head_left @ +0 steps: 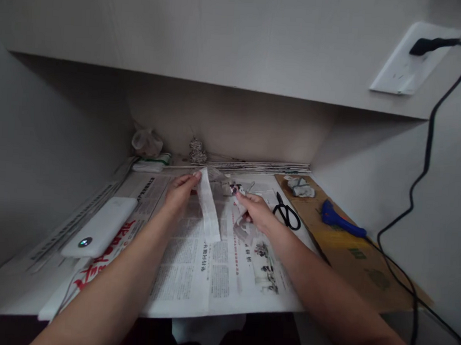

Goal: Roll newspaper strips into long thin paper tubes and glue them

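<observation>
White strip, held up between the two hands above the spread newspaper; its long axis runs from the left fingertips down toward the near edge of the table, leaning a little to the right at the lower end; whether that end touches the paper I cannot tell; the strip lies just right of the left hand and to the left of the right hand, so the left is nearer, in contact at the top end; its thumb and fingers are pressed together, pinching the strip; the right hand, a little apart from the strip, has thumb and fingers closed on what looks like crumpled clear film, though the dim light blurs its outline; just beyond that hand, on its right, lie black scissors, untouched on the newspaper
</observation>
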A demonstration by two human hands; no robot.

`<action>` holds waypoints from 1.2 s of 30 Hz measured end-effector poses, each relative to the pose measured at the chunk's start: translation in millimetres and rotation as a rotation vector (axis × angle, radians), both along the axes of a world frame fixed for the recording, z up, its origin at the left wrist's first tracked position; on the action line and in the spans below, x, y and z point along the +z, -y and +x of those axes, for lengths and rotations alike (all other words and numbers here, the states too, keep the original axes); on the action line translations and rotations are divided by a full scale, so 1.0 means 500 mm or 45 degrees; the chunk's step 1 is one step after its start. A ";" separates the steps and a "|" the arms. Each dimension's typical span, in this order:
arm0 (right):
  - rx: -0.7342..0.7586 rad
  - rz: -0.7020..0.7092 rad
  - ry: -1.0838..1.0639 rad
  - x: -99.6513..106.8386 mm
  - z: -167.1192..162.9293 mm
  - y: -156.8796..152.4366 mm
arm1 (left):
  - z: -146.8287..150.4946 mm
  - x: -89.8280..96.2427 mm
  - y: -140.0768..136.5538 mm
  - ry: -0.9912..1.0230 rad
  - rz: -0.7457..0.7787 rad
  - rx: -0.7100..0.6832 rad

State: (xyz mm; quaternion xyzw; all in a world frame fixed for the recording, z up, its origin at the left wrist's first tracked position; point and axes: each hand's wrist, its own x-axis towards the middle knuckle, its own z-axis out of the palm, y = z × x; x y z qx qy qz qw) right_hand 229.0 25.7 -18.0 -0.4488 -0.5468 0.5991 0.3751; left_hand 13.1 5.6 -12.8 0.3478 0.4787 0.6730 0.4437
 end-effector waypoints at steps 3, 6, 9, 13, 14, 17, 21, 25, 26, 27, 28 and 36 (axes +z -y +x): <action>0.525 -0.101 -0.009 0.035 0.015 0.031 | -0.011 0.012 0.000 0.058 0.180 0.122; 1.171 -0.171 0.107 0.068 0.015 0.096 | -0.022 0.020 0.002 0.215 0.181 0.033; 1.629 -0.300 0.253 0.079 -0.001 0.166 | -0.033 0.026 0.007 0.405 0.163 -0.051; 1.821 -0.251 0.469 0.078 -0.022 0.214 | -0.037 0.027 0.011 0.619 0.190 -0.164; 1.791 -0.255 0.505 0.078 -0.024 0.217 | -0.035 0.028 0.011 0.644 0.191 -0.198; 1.737 -0.430 0.575 0.073 -0.021 0.214 | -0.026 0.030 0.013 0.674 0.154 -0.286; 1.876 -0.678 0.602 0.057 -0.017 0.209 | -0.012 0.036 0.018 0.669 0.029 -0.343; 2.056 -0.649 0.685 0.048 -0.026 0.201 | 0.000 0.040 0.024 0.676 -0.060 -0.463; 2.107 -0.648 0.733 0.048 -0.030 0.198 | 0.002 0.040 0.025 0.691 -0.057 -0.492; 2.151 -0.644 0.781 0.049 -0.033 0.194 | 0.004 0.040 0.025 0.709 -0.049 -0.517; 2.180 -0.632 0.817 0.051 -0.035 0.191 | 0.005 0.040 0.025 0.727 -0.039 -0.535; 2.083 -0.434 0.715 0.076 -0.023 0.174 | 0.006 0.042 0.028 0.748 -0.011 -0.598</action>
